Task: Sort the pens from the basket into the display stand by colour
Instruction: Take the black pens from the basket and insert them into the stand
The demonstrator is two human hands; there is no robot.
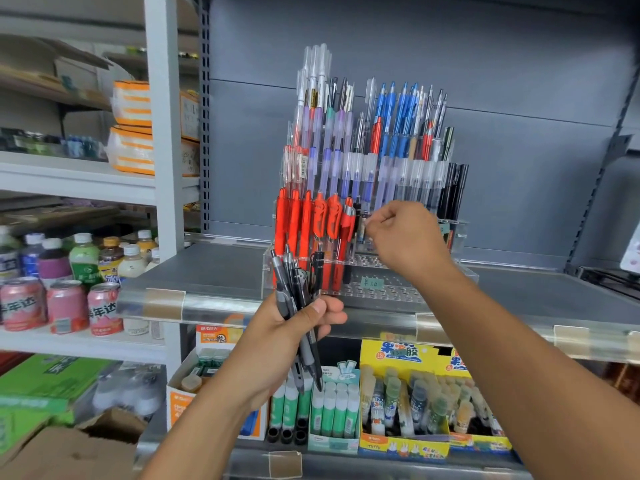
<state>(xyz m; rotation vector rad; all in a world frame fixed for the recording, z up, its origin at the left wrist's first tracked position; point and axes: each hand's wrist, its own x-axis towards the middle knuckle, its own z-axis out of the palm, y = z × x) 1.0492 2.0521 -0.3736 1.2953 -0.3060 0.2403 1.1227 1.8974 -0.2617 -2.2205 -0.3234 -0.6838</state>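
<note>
Nearest the lens, my left hand (298, 323) grips a bundle of dark grey and black click pens (300, 306), fingers and thumb curled round the barrels just before the front edge of the grey metal shelf (207, 271). The bundle fans out; tips point down past the shelf lip, clips up.

My right hand (408, 237) is raised at the clear acrylic tiered display stand (374, 278), which sits toward the back of the shelf. Fingers are curled and pinched together at a slot just right of the row of red click pens (311, 223), where a dark pen stands; whether the pinch holds that pen I cannot tell, as the fingertips are blurred.

Higher tiers carry blue pens (398, 109) and translucent capped pens. No basket is in view.

Judged risks:
- The fanned bundle is held by one hand only; a loosened thumb would drop pens onto the boxed glue sticks (332, 407) on the shelf below.
- A dark pen seated against the red row would break the colour order if the slot is misjudged.
- The lower perforated tier is largely unfilled; a tip missing its hole would let the pen topple forward.
</note>
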